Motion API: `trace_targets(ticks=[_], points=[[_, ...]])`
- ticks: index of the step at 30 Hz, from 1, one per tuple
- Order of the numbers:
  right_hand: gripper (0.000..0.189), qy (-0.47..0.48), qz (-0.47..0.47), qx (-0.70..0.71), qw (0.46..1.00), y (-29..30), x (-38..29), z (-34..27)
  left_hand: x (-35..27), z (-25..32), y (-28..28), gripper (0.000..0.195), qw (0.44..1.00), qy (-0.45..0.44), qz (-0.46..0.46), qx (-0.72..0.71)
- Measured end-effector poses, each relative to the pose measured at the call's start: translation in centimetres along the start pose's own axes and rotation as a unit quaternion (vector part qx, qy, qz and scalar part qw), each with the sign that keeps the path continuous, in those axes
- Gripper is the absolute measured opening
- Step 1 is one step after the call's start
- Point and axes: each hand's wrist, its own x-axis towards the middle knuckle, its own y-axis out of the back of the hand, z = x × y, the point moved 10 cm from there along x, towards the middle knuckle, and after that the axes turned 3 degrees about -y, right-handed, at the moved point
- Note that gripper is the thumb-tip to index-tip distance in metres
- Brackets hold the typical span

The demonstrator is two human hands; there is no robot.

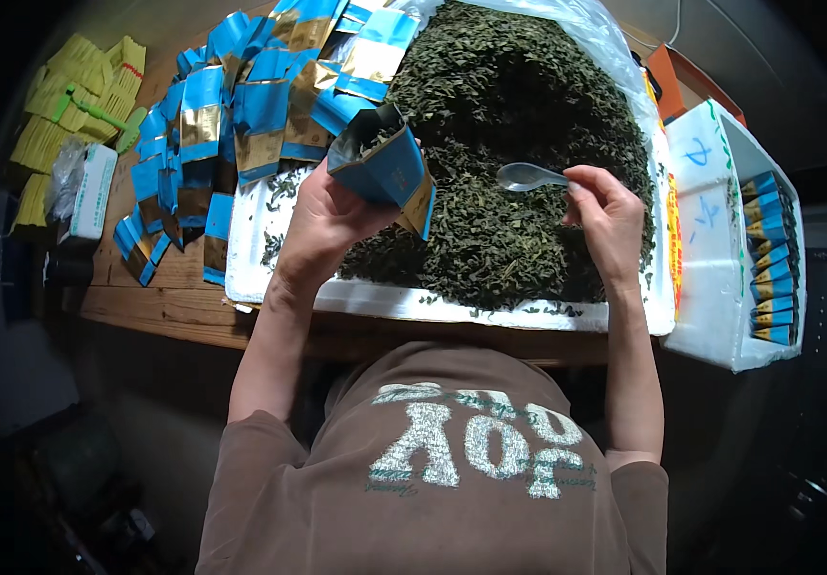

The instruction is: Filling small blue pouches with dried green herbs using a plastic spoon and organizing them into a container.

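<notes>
My left hand (334,215) grips a blue and gold foil pouch (384,169) with its mouth spread and some dried leaves visible inside. Between the thumb and fingers of my right hand (606,215) is the handle of a clear plastic spoon (528,177). The spoon's bowl points left, over the heap of dried dark green leaves (507,244), and looks bare. That heap, which resembles loose tea, lies in a white foam tray (377,295) right in front of me. A gap separates the spoon from the pouch.
Many blue and gold pouches (201,122) cover the table's left side. Beyond them are stacked yellow packets (72,79), a green plastic tool (100,115) and a small white box (91,190). To the right, a white foam box (708,237) holds a row of pouches. Clear plastic sheeting (600,43) lines the heap.
</notes>
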Motion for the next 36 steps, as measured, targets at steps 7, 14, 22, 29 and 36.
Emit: trace_targets(ticks=[7, 14, 22, 29, 36], points=[[0.017, -0.009, -0.002, 0.003, 1.0, 0.1, -0.5, 1.0, 0.3, 2.9, -2.9, 0.066, 0.958, -0.111, -0.032, 0.264], [0.015, -0.005, -0.006, -0.007, 1.0, 0.4, -0.6, 1.7, 0.6, 2.4, -3.9, 0.066, 0.947, -0.111, -0.032, 0.298], [0.016, 0.176, 0.057, -0.172, 0.968, 0.7, -0.9, -3.5, 0.3, 3.8, -1.8, 0.066, 0.919, -0.127, -0.002, 0.373], [0.014, -0.087, -0.053, 0.105, 0.989, -3.3, 1.0, 1.2, -0.3, 4.3, -3.0, 0.065, 0.885, -0.135, -0.018, 0.445], [0.015, -0.063, -0.018, 0.117, 0.991, 0.6, 1.3, -2.1, -0.2, 3.9, -2.8, 0.064, 0.903, -0.108, -0.017, 0.414]])
